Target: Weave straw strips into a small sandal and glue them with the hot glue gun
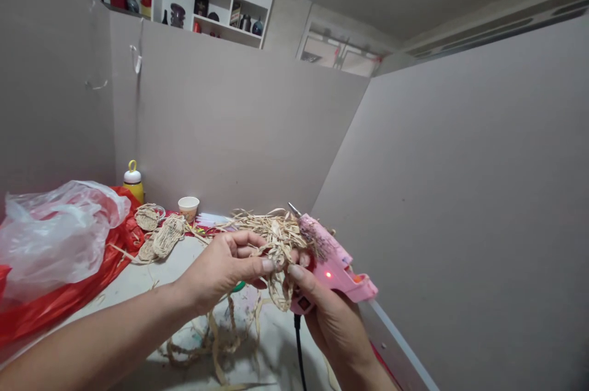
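Observation:
A braided straw strip, coiled and looped at its lower end, is pinched between my two hands. My left hand closes on it from the left, thumb in front and fingers curled behind. From the right, my right hand presses its thumb to the same braid. A pink hot glue gun with a lit red light lies against my right hand, its metal nozzle pointing up and left. Whether my right fingers also wrap its handle is hidden. Long straw braids hang below or lie under my hands.
A heap of dry straw lies behind my hands. Woven straw soles, a paper cup and a yellow bottle stand left, beside plastic bags. The gun's black cord runs down. Grey partitions enclose the table.

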The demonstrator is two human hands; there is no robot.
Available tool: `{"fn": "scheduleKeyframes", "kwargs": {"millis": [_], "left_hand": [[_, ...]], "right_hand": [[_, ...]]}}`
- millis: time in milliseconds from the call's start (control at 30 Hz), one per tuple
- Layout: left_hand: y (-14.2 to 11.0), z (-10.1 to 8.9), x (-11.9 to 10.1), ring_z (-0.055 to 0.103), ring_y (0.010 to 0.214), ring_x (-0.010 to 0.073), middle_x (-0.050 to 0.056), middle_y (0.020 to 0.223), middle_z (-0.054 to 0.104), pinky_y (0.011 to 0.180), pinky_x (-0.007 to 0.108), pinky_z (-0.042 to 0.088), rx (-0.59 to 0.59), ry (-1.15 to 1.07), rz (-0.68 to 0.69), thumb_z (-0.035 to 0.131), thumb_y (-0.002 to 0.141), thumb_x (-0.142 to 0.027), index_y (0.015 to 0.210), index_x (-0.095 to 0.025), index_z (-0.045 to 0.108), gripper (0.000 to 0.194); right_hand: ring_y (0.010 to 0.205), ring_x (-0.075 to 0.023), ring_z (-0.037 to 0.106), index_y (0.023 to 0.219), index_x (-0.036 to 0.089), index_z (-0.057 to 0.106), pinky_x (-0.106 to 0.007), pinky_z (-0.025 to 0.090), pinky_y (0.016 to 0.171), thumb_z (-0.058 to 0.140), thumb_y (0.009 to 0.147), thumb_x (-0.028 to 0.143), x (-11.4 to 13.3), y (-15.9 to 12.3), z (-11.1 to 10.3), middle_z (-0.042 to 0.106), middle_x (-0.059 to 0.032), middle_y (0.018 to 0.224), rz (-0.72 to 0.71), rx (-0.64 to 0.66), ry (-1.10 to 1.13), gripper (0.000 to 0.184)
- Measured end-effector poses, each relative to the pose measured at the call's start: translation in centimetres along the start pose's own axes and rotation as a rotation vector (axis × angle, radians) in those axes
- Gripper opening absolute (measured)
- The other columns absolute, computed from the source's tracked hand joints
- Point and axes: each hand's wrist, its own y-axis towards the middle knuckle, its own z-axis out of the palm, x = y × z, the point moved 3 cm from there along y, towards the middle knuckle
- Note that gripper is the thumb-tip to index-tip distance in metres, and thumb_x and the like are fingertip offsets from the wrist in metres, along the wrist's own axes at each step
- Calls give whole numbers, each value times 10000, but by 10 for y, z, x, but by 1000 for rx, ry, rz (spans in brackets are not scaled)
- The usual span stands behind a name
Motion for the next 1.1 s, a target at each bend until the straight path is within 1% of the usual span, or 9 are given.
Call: {"fn": "scheduleKeyframes", "kwargs": {"millis": [133, 267, 367, 567, 667, 833, 933, 1033, 1100], "left_hand": [[0, 1, -4, 589, 618, 105, -9, 701, 641, 584, 241, 486, -19, 3, 22, 859, 627, -258, 802, -147, 635, 305], [1, -4, -12, 576, 610, 95, -15, 704, 635, 555, 220, 477, -53, 19, 40, 857, 635, -268, 819, -149, 644, 306], [1, -8, -17, 579, 635, 90, -15, 726, 633, 566, 206, 476, -68, 20, 68, 845, 652, -253, 812, -149, 655, 270], [0, -11, -16, 546, 548, 82, -23, 685, 612, 516, 215, 443, -60, 128, 44, 817, 676, -267, 862, -161, 661, 265], [3, -12, -9, 533, 506, 85, -33, 638, 604, 500, 221, 417, -16, 258, -20, 789, 698, -301, 915, -166, 654, 289], [15, -16, 12, 473, 501, 90, -55, 569, 542, 511, 222, 380, 137, 539, -97, 748, 697, -285, 886, -134, 675, 253], [18, -17, 14, 571, 638, 146, 4, 707, 656, 597, 253, 431, 93, 774, 14, 720, 731, -293, 933, -149, 710, 248], [9, -13, -2, 629, 831, 204, 81, 958, 714, 744, 308, 484, -106, 882, 240, 691, 787, -320, 998, -164, 715, 263], [-3, -5, -15, 631, 795, 187, 82, 934, 707, 746, 309, 495, -195, 850, 397, 653, 837, -319, 990, -163, 707, 225]], "right_hand": [[507, -89, 444, 834, 215, 680, -195, 343, 443, 768, 797, 337, 0, 0, -1, 537, 32, 613, 23, 18, -38, 155], [542, -83, 468, 857, 210, 667, -174, 345, 448, 788, 769, 398, 8, 1, -3, 549, 27, 663, 57, -49, -50, 240], [548, -76, 448, 822, 201, 649, -167, 339, 440, 809, 746, 380, 17, 0, -3, 529, 31, 687, 15, -90, -45, 251], [530, -80, 421, 736, 191, 634, -180, 363, 454, 792, 774, 316, 27, -4, -2, 516, 31, 622, -31, -69, -20, 206], [535, -86, 470, 731, 194, 649, -176, 395, 449, 816, 730, 343, 29, -4, -1, 567, 20, 649, -4, -66, 59, 224], [496, -71, 491, 642, 156, 680, -153, 418, 436, 816, 699, 456, 26, -2, 1, 578, 9, 591, 99, -8, 143, 335], [509, -72, 519, 668, 170, 698, -153, 445, 460, 824, 694, 457, 20, 0, 2, 616, 8, 619, 143, 28, 233, 314], [512, -71, 535, 709, 180, 709, -152, 452, 456, 831, 690, 459, 16, 2, 6, 650, 8, 663, 181, 53, 303, 305], [508, -71, 539, 721, 177, 711, -153, 456, 454, 840, 678, 462, 13, 2, 8, 661, 4, 676, 200, 45, 322, 316]]}}
